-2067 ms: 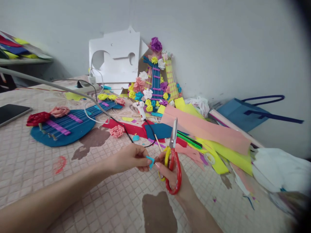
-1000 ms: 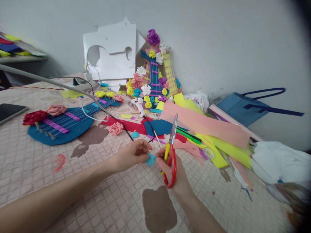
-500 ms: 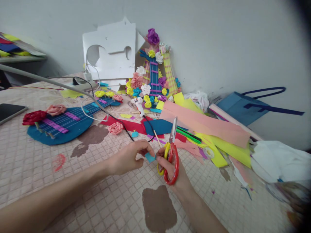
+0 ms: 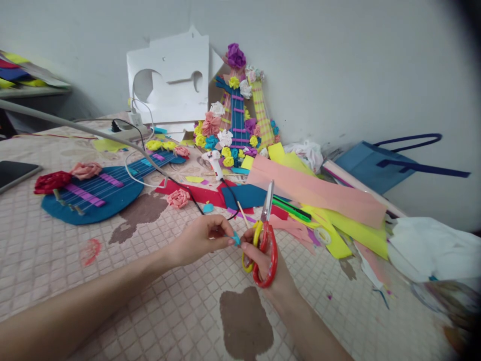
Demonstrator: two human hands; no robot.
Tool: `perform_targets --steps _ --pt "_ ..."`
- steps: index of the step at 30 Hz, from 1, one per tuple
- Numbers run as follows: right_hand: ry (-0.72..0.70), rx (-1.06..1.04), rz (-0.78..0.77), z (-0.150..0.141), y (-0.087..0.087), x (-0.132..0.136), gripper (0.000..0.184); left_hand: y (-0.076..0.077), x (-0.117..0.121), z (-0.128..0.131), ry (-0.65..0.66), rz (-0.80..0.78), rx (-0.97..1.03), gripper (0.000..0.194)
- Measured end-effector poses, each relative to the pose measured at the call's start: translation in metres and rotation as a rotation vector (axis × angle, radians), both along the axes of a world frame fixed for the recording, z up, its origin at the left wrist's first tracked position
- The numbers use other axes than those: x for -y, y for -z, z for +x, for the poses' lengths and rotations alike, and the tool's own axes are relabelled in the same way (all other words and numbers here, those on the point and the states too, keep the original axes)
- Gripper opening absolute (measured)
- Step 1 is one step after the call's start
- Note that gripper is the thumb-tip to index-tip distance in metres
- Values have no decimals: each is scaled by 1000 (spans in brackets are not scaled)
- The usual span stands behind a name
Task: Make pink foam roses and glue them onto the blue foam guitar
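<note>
The guitar [image 4: 93,208] on the counter [image 4: 180,311] already bears flowers [image 4: 53,182] and purple strips [image 4: 86,195], but the blue scrap [image 4: 236,238] looks unattached, pinched between the left hand's [image 4: 201,236] closed fingertips and the right hand [image 4: 282,265], itself curled around scissors [image 4: 266,218].

Inscriptions, brand names, numerals and signs: none legible, the white glue gun [image 4: 214,161] and green cutter [image 4: 291,209] included.
</note>
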State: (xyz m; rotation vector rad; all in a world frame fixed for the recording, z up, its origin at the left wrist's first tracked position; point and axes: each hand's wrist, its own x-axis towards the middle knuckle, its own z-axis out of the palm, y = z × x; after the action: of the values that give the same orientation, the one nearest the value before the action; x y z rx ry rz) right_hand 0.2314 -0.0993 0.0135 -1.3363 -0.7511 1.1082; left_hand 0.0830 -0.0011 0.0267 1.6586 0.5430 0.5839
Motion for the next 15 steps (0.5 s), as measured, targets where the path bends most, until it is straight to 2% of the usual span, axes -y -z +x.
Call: perform_targets --steps 3,8,15 --pt "-7 2 10 0 -1 1 18 2 0 1 18 -138 18 21" --pt "-30 8 25 1 0 -1 18 2 2 2 44 -174 37 23" --pt "-18 54 22 2 8 -2 16 7 5 4 21 -342 14 26"
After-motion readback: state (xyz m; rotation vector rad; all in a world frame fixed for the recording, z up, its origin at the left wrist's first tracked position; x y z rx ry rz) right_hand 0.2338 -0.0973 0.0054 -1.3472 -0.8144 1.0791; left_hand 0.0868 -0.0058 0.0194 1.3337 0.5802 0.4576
